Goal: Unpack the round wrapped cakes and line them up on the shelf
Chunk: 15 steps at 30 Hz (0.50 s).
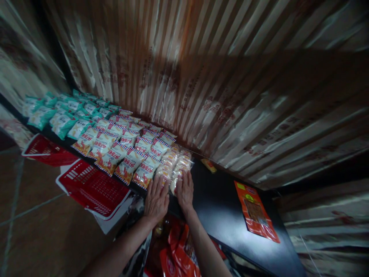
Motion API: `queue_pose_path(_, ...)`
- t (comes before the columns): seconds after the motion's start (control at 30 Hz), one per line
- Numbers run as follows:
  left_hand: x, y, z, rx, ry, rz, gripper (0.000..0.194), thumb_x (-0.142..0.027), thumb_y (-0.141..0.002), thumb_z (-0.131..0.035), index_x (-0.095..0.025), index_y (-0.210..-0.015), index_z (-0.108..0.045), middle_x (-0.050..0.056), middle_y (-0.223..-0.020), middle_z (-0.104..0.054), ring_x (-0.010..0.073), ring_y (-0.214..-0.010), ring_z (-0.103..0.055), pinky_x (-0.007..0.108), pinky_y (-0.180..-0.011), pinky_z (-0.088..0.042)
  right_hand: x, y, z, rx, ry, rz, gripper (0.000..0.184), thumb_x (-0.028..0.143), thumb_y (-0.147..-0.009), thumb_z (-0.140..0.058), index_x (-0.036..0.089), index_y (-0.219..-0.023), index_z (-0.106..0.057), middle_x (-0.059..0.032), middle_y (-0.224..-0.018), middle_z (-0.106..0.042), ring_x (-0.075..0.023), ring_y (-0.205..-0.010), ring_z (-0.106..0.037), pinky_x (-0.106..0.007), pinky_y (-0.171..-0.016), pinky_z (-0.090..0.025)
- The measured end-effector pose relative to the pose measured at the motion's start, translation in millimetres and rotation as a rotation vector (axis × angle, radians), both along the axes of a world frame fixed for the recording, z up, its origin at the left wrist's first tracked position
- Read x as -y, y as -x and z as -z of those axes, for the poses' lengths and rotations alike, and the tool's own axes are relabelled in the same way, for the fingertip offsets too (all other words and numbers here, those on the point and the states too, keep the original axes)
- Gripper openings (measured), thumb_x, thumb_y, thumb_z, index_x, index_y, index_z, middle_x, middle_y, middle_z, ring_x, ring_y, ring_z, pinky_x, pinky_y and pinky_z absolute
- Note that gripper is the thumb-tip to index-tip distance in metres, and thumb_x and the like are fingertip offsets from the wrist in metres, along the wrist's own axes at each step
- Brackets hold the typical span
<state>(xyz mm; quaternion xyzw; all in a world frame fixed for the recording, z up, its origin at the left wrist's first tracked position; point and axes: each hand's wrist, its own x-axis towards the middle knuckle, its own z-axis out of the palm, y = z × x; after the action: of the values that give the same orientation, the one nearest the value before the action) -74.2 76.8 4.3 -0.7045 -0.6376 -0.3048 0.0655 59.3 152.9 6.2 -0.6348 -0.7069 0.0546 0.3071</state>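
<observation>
Both my hands lie flat, fingers stretched out, on clear snack packets (175, 163) at the front edge of a dark shelf (221, 207). My left hand (156, 199) presses the near left packets, and my right hand (185, 189) rests beside it on the right ones. Left of these packets run rows of red-and-white snack bags (123, 148), then green-and-white bags (62, 115) farther left.
A single orange packet (256, 211) lies flat on the shelf to the right. Red plastic baskets (92, 186) stand below the shelf on the left. Orange packages (178, 256) sit under my arms. Hanging striped packages (207, 73) fill the wall behind.
</observation>
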Motion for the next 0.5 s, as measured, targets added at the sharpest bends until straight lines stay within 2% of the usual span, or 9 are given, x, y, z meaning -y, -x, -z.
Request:
queue_pose_path(0.17, 1.0, 1.0, 0.2, -0.008, -0.041, 0.018, 0.057, -0.031, -0.092, -0.044, -0.021, -0.146, -0.029, 0.006, -0.152, -0.028, 0.0271, -0.142, -0.02, 0.045, -0.114, -0.022, -2.3, 2.9, -5.8, 0.056, -0.121, 0.076, 0.058, 0.047, -0.093, -0.029, 0.015, -0.141, -0.037, -0.0176, -0.147, -0.033, -0.0305, -0.136, -0.028, -0.051, -0.104, -0.031)
queue_pose_path(0.23, 1.2, 1.3, -0.6, -0.01, -0.045, 0.026, 0.056, -0.032, -0.092, -0.044, -0.022, -0.145, -0.031, 0.006, -0.152, -0.03, 0.0273, -0.141, -0.021, 0.046, -0.114, -0.022, -3.4, 6.7, -8.6, 0.097, -0.153, 0.061, 0.056, 0.044, -0.093, -0.032, 0.016, -0.141, -0.036, -0.0173, -0.148, -0.032, -0.0307, -0.137, -0.027, -0.051, -0.104, -0.031)
queue_pose_path(0.5, 0.7, 0.3, -0.7, 0.023, -0.005, 0.034, 0.053, -0.027, -0.092, -0.042, -0.019, -0.143, -0.034, 0.007, -0.151, -0.031, 0.0256, -0.141, -0.022, 0.047, -0.114, -0.022, -6.6, 13.0, -6.0, 0.251, -0.157, -0.042, 0.043, 0.033, -0.095, -0.034, 0.017, -0.131, -0.051, -0.0132, -0.146, -0.038, -0.028, -0.137, -0.026, -0.046, -0.105, -0.033)
